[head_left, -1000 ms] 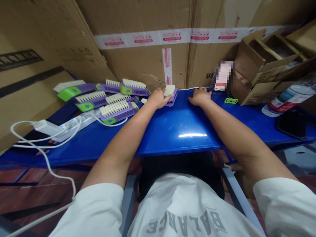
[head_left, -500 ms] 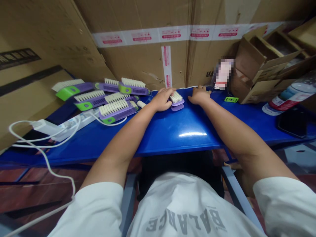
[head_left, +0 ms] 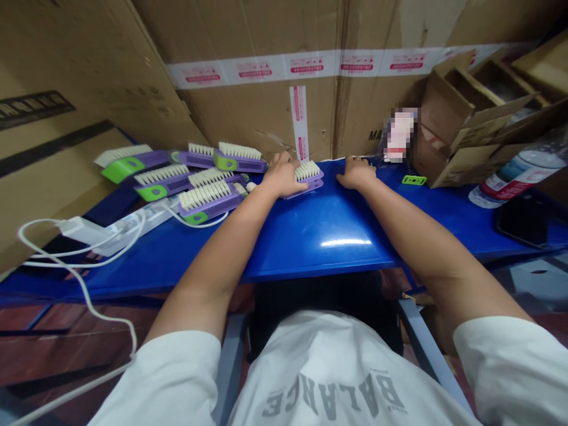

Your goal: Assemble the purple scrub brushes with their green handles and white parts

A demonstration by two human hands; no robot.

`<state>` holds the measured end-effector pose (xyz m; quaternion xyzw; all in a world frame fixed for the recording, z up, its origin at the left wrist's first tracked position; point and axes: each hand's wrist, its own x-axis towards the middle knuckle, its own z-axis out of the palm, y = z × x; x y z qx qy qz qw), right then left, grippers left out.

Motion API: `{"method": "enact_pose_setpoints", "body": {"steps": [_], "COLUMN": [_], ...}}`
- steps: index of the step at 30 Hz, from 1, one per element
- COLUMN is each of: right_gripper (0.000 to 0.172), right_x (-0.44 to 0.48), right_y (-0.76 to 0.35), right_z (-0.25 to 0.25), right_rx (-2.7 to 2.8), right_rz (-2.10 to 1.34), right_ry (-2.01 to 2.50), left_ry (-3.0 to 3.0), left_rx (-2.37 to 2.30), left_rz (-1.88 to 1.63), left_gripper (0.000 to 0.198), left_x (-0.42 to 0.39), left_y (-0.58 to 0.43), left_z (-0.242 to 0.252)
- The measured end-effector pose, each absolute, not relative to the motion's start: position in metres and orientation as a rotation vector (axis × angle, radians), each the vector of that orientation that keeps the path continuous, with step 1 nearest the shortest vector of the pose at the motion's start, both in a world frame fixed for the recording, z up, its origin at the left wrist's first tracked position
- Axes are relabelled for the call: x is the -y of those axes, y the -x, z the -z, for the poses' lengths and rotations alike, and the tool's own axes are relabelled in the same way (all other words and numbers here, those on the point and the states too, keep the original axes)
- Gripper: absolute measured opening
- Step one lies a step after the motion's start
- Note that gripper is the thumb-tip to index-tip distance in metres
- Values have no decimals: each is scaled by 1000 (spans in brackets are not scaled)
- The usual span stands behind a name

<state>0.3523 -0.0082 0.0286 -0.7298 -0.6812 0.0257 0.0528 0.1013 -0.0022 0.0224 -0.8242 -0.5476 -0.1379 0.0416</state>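
Blue counter (head_left: 310, 236) runs across, purple-and-green brushes (head_left: 212, 198) grouped at its left. Toward its far edge, the left hand (head_left: 282, 176) grips a purple brush (head_left: 309, 173), bristles up; the right hand (head_left: 356, 173) sits apart, its hold impossible to tell. Cardboard (head_left: 248, 112) stands behind.

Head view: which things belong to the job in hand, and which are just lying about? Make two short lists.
Likely part of the job: brush in the left hand; other brushes to its left.

Probably just lying about: power strip; white cable; bottle; phone-like slab; open cardboard boxes.

The green piece could fit either.
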Motion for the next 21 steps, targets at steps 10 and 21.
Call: {"method": "enact_pose_setpoints", "body": {"steps": [10,21], "right_gripper": [53,78], "right_x": [-7,-42], "right_y": [-361,-383], "right_z": [-20,7], "right_rx": [2293,2264], "right_rz": [-108,-162], "right_ry": [1966,1602], "left_ry": [2669,2693], "left_rx": [1738,1814], "left_rz": [508,990], "left_gripper": [93,120], "left_x": [-1,0], "left_y": [-83,-66], "left_z": [-11,15]}}
